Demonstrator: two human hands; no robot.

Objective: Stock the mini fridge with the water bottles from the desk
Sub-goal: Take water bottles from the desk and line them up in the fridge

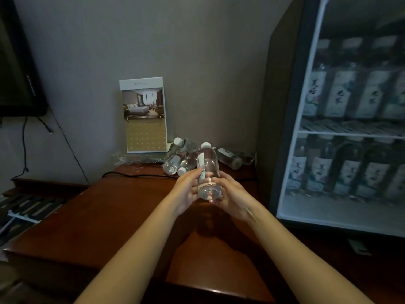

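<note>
Head view: left hand [186,190] and right hand [231,195] hold bottle [208,170] cap-up.

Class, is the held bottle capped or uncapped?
Capped: a white cap tops the bottle, held by the left hand and right hand.

Your one view comes from a wide-angle camera worn on your head, facing forward and down over the desk [122,216] toward the wall [197,62] behind it. It sits close in: your forearms enter from the bottom edge, and your left hand [186,190] and right hand [231,195] hold a bottle [209,167] at arm's reach, just below frame centre. The fridge [282,128] fills the right side with its front seen at a slant, a calendar [143,115] stands mid-frame against the wall, and a screen [13,73] is cut by the left edge.
</note>
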